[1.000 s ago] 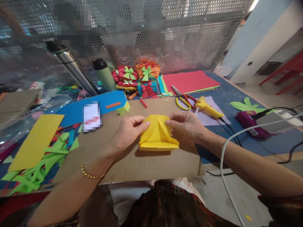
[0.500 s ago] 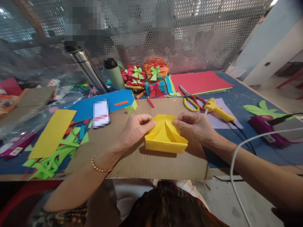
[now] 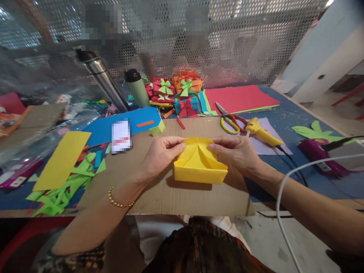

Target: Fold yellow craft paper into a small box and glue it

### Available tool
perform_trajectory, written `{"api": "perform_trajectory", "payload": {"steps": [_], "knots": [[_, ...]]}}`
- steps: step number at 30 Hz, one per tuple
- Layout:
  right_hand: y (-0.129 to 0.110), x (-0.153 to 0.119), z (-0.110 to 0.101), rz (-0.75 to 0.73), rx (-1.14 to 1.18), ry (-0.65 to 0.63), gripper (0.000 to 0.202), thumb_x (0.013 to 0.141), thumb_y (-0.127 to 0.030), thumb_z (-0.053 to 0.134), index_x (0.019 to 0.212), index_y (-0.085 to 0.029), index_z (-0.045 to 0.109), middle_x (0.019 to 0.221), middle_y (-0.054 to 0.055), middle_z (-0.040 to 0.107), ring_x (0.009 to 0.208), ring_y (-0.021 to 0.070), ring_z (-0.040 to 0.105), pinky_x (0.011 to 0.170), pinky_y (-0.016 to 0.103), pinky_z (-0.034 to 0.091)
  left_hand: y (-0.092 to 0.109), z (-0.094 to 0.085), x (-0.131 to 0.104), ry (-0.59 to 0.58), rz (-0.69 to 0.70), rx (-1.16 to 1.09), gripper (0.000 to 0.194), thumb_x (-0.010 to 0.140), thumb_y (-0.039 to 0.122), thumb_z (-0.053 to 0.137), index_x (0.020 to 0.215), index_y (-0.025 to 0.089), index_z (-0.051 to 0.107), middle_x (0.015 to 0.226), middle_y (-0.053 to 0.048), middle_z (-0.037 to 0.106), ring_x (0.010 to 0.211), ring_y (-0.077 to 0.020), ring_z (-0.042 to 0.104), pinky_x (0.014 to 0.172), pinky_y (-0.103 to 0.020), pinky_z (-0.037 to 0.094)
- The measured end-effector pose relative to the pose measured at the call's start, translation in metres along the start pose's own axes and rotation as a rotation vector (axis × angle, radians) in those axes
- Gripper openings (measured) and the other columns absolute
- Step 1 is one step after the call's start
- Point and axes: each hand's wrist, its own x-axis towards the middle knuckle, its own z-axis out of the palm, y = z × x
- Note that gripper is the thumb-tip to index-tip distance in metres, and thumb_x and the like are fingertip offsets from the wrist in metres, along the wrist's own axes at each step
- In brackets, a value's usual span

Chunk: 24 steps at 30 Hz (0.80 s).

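Note:
A folded yellow paper box (image 3: 200, 174) is held over the brown cardboard (image 3: 159, 197), its near wall upright and its far part creased into a peak. My left hand (image 3: 165, 151) pinches the far left corner between thumb and fingers. On the opposite side, my right hand (image 3: 237, 151) grips the far right corner in the same way. Close to my right hand lie a yellow glue gun (image 3: 263, 133) and scissors (image 3: 229, 120) with red and yellow handles.
Finished paper boxes with bows (image 3: 186, 89) stand at the back beside a green bottle (image 3: 138, 89) and a steel flask (image 3: 106, 81). Red sheets (image 3: 241, 98) lie back right. Green strips (image 3: 59, 195) and a phone (image 3: 121, 136) are on the left; a white cable (image 3: 280, 201) hangs at the right.
The yellow box's near wall has tilted up slightly and its right corner has spread a little outward. Both hands keep their hold almost in place.

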Motion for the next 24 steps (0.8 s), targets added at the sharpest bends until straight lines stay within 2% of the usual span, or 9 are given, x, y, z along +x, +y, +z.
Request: {"api": "perform_trajectory", "payload": {"steps": [3,8,12,18,24], "knots": [[0.0,-0.0002,0.0012,0.026,0.046,0.027,0.03,0.059,-0.046,0.092,0.078,-0.025,0.082,0.079,0.003,0.081,0.068,0.0178,0.071,0.066,0.033,0.061,0.0014,-0.0003,-0.0008,0.002,-0.01,-0.004,0.03,0.074,0.036,0.078,0.096,0.016,0.083,0.088,-0.007,0.079,0.078,-0.0176,0.068,0.068,-0.027,0.053],[-0.0021,-0.0013,0.004,0.107,0.166,0.001,0.032,0.057,-0.044,0.094,0.082,-0.027,0.083,0.084,0.002,0.081,0.069,0.0162,0.072,0.069,0.032,0.061,0.0013,-0.0003,-0.0022,-0.007,-0.021,-0.076,0.031,0.073,0.031,0.078,0.101,0.016,0.083,0.092,-0.007,0.08,0.081,-0.0182,0.071,0.072,-0.028,0.056],[-0.0027,-0.0015,0.0045,0.12,0.174,0.004,0.032,0.055,-0.04,0.095,0.082,-0.028,0.083,0.084,0.001,0.081,0.073,0.0167,0.073,0.074,0.033,0.061,0.0009,0.0003,-0.0024,-0.008,-0.043,-0.157,0.034,0.072,0.029,0.079,0.104,0.016,0.082,0.095,-0.008,0.081,0.083,-0.0192,0.073,0.075,-0.029,0.057],[-0.0048,-0.0008,0.0053,0.173,0.237,-0.017,0.03,0.054,-0.041,0.096,0.078,-0.027,0.083,0.083,0.002,0.082,0.068,0.0134,0.07,0.07,0.029,0.059,-0.0008,0.0017,-0.0016,0.034,-0.03,-0.15,0.024,0.073,0.027,0.077,0.094,0.017,0.083,0.089,-0.006,0.08,0.075,-0.0163,0.07,0.067,-0.026,0.055],[-0.0087,-0.0033,0.0071,0.232,0.293,-0.018,0.031,0.052,-0.037,0.096,0.078,-0.026,0.084,0.084,0.003,0.082,0.069,0.0135,0.069,0.069,0.028,0.056,-0.0009,0.0023,-0.0045,0.059,-0.02,-0.143,0.021,0.075,0.025,0.074,0.092,0.017,0.084,0.086,-0.006,0.08,0.071,-0.0155,0.07,0.063,-0.024,0.054]]}}
